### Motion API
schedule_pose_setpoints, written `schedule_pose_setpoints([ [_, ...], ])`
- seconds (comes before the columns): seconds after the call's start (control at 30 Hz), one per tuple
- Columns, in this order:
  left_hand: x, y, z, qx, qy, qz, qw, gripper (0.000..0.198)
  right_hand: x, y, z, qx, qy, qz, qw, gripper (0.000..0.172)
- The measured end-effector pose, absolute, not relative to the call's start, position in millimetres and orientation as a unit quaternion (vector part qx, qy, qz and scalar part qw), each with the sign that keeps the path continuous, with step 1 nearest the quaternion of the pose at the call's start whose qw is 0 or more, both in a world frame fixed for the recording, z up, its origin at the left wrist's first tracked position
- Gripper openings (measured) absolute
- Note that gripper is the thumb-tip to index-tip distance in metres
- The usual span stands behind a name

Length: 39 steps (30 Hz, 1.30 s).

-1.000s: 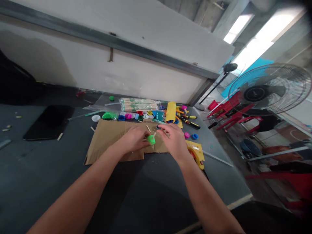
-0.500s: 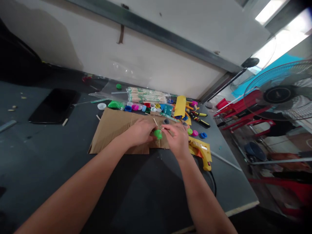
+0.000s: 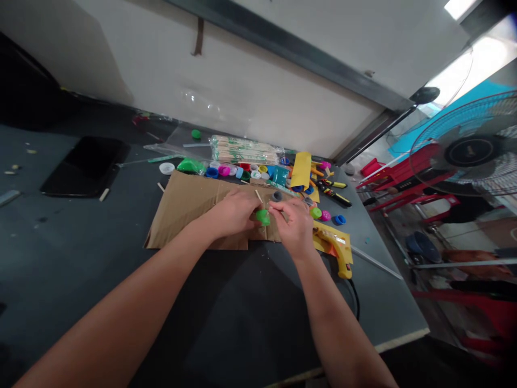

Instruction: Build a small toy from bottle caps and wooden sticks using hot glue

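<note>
My left hand (image 3: pixel 237 213) rests over a brown cardboard sheet (image 3: pixel 189 196), its fingertips closed on the edge of a bright green bottle cap (image 3: pixel 263 217). Beside the cap, my right hand (image 3: pixel 295 225) pinches thumb against forefinger; whatever sits between those fingertips is too small to make out. A short wooden stick (image 3: pixel 259 196) stands out just above the green cap, close to the left fingertips. Right of my right hand, a yellow glue gun (image 3: pixel 339 249) lies on a yellow sheet.
Several coloured caps (image 3: pixel 224 170) line the cardboard's far edge, before a plastic-wrapped bundle of wooden sticks (image 3: pixel 246 151). Yellow-black pliers (image 3: pixel 335 193) lie at the right. A black phone (image 3: pixel 84 167) is on the left. Beyond the table edge stands a fan (image 3: pixel 470 151).
The camera view has shifted slightly. My right fingertips have drawn up a little from the green cap, while my left hand keeps its hold on it.
</note>
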<state>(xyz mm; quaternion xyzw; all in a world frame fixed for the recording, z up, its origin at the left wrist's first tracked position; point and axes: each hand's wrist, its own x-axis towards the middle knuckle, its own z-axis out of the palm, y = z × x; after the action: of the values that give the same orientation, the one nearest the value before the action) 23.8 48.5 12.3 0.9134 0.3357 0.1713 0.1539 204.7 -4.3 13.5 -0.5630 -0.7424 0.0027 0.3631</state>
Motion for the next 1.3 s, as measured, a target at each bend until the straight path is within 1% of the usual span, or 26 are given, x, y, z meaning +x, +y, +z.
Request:
schedule_pose_setpoints([
  [0.2,23.5,47.4,14.4,0.912,0.339,0.167,0.157,0.019,203.5,-4.1,12.0,-0.550,-0.749,-0.009,0.369,0.012],
  [0.53,22.9,48.6,9.6,0.914,0.336,0.172,0.150,0.019,202.9,-6.0,10.4,-0.559,-0.745,0.008,0.364,0.014],
  [0.9,23.5,46.9,12.5,0.915,0.341,0.165,0.140,0.020,202.4,-5.6,7.3,-0.540,-0.753,-0.030,0.374,0.012],
  [1.0,23.7,47.4,12.6,0.916,0.339,0.161,0.139,0.021,202.2,-5.8,7.4,-0.543,-0.754,-0.032,0.368,0.012],
  [1.17,23.8,47.4,14.2,0.917,0.340,0.154,0.140,0.018,202.0,-6.3,6.9,-0.541,-0.755,-0.032,0.369,0.012],
  [1.3,23.4,47.3,11.6,0.915,0.339,0.160,0.146,0.021,201.7,-6.4,6.3,-0.539,-0.756,-0.030,0.370,0.012],
])
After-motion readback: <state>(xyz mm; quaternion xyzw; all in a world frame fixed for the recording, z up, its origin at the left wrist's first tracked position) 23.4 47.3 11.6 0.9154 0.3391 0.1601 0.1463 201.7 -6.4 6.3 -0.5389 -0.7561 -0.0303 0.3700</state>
